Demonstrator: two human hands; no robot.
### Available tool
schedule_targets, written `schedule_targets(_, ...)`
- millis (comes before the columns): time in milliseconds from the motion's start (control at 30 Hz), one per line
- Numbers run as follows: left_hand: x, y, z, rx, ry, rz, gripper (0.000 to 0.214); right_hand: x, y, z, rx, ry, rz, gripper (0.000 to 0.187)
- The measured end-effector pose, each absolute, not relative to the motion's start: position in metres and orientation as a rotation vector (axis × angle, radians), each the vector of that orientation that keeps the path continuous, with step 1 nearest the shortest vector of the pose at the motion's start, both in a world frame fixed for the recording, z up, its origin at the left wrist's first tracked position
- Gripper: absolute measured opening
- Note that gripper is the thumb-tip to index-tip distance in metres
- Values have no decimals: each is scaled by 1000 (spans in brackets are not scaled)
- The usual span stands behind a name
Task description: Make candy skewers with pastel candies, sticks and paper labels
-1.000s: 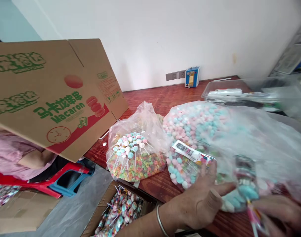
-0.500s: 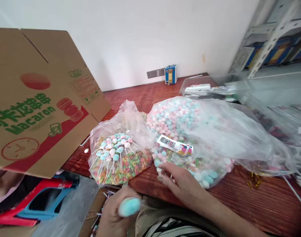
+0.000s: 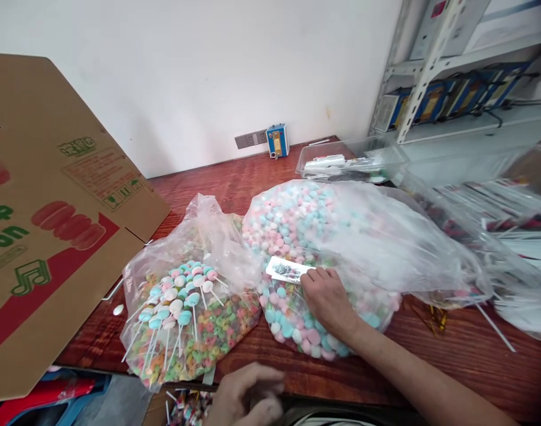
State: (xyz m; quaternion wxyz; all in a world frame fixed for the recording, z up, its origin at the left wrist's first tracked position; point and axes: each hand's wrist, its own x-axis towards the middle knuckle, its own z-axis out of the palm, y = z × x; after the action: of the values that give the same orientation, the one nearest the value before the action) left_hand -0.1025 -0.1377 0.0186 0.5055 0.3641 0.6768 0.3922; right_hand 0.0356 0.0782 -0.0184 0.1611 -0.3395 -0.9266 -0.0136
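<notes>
Pinching the right end of a white packet (image 3: 288, 270): right hand (image 3: 327, 299), fingers curled and pressed together. Packet lies on top of the right bag (image 3: 376, 236); dark print on it, too small to read. Left hand (image 3: 248, 396) is at the near edge, thumb and fingers apart and loosely bent, nothing seen in it, just beside a carton (image 3: 155, 408) of wrapped sweets (image 3: 190, 405).

Writing: big cardboard box (image 3: 31, 118) at left shows green letters "ron" cut off by the frame, green Chinese characters near the top, a fine-print panel not legible, three handling symbols and a green music note.

Counts: two big clear bags on the red-brown table (image 3: 430, 367). Left bag (image 3: 235, 248) has coloured ring candies, with one heap of lollipops (image 3: 175, 296) on it, overlapping, roughly two dozen. Right bag has pink, blue and white candies, too many to count. Far side: one blue device (image 3: 278, 141), one plastic tub (image 3: 397, 155).
</notes>
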Motion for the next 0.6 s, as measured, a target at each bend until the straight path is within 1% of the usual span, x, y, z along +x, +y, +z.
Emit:
schedule_targets(100,-72,-77,11,628,1298,1108,42,43,79,-15,-976,-2554,13,12)
schedule_targets(167,-54,-44,3,410,1109,1234,45,52,76,-12,-872,-2442,89,17)
schedule_targets(267,-39,-13,-7,160,893,1430,32,71,67,-7,-581,-2338,113,20)
schedule_targets(333,-37,-4,-8,53,863,1516,26,84,58,-5,-417,-2340,86,16)
schedule_targets(400,-37,0,-6,-6,904,1542,25,96,48,-6,-411,-2308,152,12)
schedule_targets(467,-38,0,-2,-33,956,1569,28,103,41,-8,-601,-2172,370,25)
schedule_targets(533,-36,0,2,-53,983,1626,29,105,36,-11,-868,-1922,695,42)
schedule_targets(567,-34,0,4,-58,988,1659,29,104,35,-12,-960,-1783,883,48)
schedule_targets(600,-31,0,6,-48,990,1685,29,102,34,-12,-1006,-1657,1071,50)
